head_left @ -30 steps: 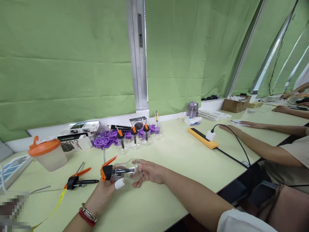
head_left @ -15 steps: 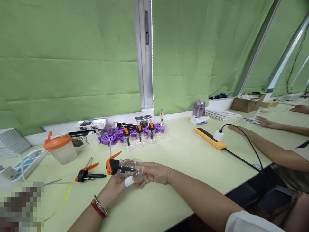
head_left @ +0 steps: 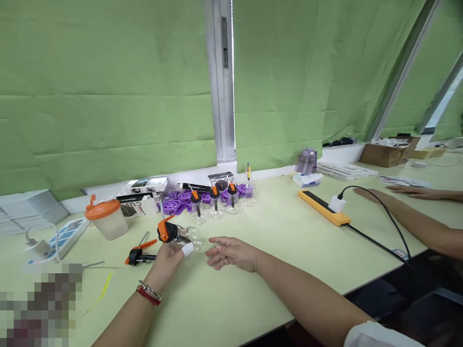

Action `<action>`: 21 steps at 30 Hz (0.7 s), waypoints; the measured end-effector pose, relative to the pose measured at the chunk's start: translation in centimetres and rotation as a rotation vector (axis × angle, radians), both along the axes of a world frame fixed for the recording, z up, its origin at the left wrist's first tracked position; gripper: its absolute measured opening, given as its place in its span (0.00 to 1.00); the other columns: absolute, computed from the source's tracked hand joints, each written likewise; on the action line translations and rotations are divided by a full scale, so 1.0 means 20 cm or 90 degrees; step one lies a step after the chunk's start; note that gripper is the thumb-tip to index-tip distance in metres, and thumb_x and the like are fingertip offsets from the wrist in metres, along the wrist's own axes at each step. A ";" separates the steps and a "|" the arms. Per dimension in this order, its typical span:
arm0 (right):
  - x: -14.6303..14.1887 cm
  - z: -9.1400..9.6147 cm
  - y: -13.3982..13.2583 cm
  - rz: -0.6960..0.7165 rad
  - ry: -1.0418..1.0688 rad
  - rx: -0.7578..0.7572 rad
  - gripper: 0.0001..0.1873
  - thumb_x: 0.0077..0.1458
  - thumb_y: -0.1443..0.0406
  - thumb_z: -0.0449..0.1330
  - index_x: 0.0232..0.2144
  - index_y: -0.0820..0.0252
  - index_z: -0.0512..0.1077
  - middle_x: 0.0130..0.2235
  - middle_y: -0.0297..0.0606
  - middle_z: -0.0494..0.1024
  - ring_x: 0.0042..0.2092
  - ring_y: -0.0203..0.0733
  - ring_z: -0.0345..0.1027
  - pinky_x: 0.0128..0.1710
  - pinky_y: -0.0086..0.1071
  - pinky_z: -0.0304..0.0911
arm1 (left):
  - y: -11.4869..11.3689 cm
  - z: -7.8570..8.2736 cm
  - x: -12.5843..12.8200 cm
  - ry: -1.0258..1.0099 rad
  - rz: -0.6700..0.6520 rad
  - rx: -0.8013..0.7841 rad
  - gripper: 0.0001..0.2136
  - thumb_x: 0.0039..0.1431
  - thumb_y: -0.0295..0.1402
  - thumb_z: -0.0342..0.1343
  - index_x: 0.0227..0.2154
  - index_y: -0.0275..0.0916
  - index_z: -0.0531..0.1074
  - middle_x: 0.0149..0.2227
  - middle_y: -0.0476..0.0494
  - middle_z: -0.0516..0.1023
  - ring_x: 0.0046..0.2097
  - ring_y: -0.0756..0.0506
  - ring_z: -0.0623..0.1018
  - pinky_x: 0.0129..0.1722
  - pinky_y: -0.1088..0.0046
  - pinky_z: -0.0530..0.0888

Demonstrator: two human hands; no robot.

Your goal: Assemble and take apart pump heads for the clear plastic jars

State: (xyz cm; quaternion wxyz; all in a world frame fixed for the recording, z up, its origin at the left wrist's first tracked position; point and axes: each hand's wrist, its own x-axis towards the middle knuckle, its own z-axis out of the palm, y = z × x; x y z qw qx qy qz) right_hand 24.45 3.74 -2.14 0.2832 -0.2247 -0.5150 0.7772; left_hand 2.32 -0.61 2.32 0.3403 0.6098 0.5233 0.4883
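Observation:
My left hand (head_left: 169, 260) is closed round a clear glass bottle with an orange and black trigger cap (head_left: 178, 235), holding it just above the pale green table (head_left: 275, 250). A white bandage wraps one finger. My right hand (head_left: 232, 252) hovers to the right of the bottle, empty, fingers loosely spread, apart from the glass. A loose orange and black trigger cap (head_left: 139, 254) lies on the table left of my left hand.
Three capped clear bottles (head_left: 215, 206) stand in a row before purple gear parts (head_left: 177, 202) and small boxes (head_left: 144, 185). An orange-lidded cup (head_left: 106, 219) stands at left. An orange power strip (head_left: 323, 207) with cable lies right; another person's arm (head_left: 408, 219) rests there.
My right hand has let go of the bottle and drawn back to the right. My left hand has tilted the bottle upward. The view has swung left.

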 end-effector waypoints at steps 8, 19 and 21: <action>0.04 -0.01 0.03 -0.133 -0.173 0.260 0.33 0.51 0.48 0.58 0.55 0.60 0.66 0.58 0.47 0.66 0.58 0.47 0.60 0.60 0.43 0.51 | 0.27 0.08 -0.12 0.107 0.245 -0.056 0.17 0.42 0.32 0.61 0.38 0.36 0.69 0.39 0.41 0.75 0.42 0.42 0.74 0.37 0.70 0.70; 0.06 0.05 0.01 0.019 -0.383 0.615 0.32 0.60 0.48 0.45 0.59 0.61 0.62 0.62 0.44 0.59 0.65 0.47 0.44 0.64 0.43 0.43 | 0.60 0.01 -0.19 0.086 0.276 -0.084 0.11 0.39 0.26 0.59 0.31 0.36 0.69 0.32 0.40 0.76 0.37 0.42 0.76 0.32 0.70 0.70; 0.06 0.06 0.01 0.034 -0.383 0.624 0.31 0.61 0.49 0.44 0.58 0.60 0.62 0.62 0.44 0.59 0.65 0.46 0.44 0.63 0.42 0.44 | 0.63 -0.01 -0.21 0.086 0.277 -0.083 0.11 0.39 0.26 0.59 0.30 0.36 0.69 0.31 0.41 0.76 0.36 0.42 0.76 0.33 0.70 0.70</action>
